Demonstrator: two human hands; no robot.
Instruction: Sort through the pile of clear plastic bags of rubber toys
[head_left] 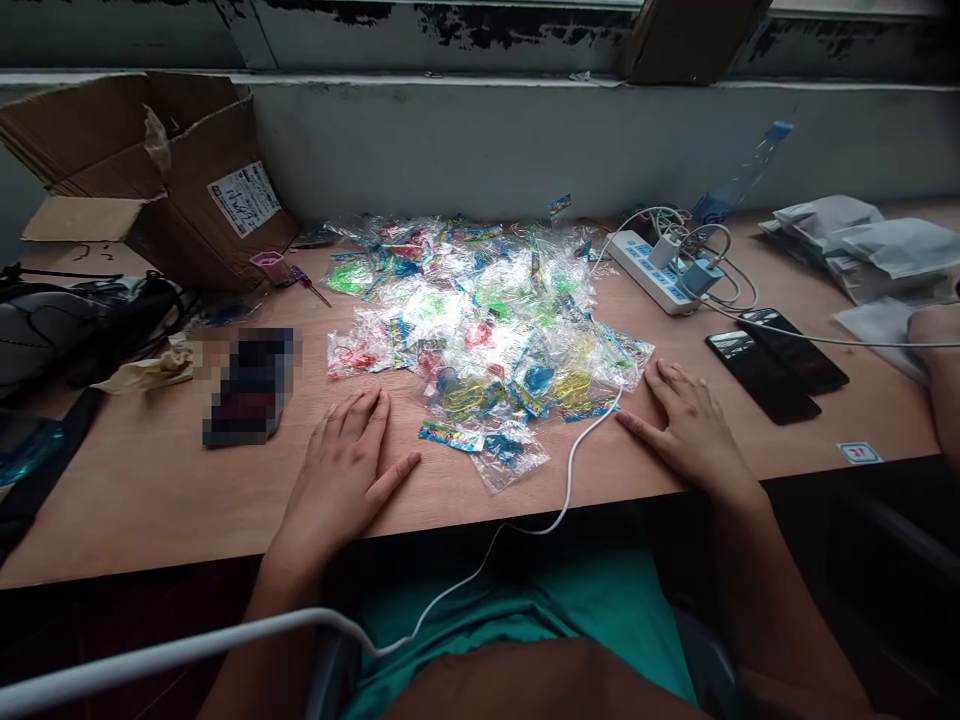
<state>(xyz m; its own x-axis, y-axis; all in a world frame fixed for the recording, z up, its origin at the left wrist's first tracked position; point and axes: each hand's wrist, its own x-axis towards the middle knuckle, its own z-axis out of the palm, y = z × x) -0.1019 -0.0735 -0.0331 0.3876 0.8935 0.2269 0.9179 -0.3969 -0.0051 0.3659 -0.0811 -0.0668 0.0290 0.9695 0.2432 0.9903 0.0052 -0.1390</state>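
A heap of small clear plastic packets (pixel 480 300) lies on the wooden table (pixel 195 500). Red, green, yellow and blue pieces show through the film, and many packets carry a colourful printed strip. My left hand (pixel 347 455) rests flat on the tabletop, left of the heap, fingers spread and holding nothing. On the other side, my right hand (pixel 686 425) lies flat too, its fingertips close to the heap's right edge. Nearest to me is a packet with a blue piece (pixel 510 455), between my hands. A white cable (pixel 568 480) runs past it and over the table edge.
An open cardboard box (pixel 195 190), a pink cup (pixel 271 266), a screwdriver (pixel 311 287) and a blurred-out phone (pixel 251 385) are at left. Right are a power strip (pixel 652 272), a bottle (pixel 739 185), dark phones (pixel 761 375), white bags (pixel 885 240) and another person's hand (pixel 937 330).
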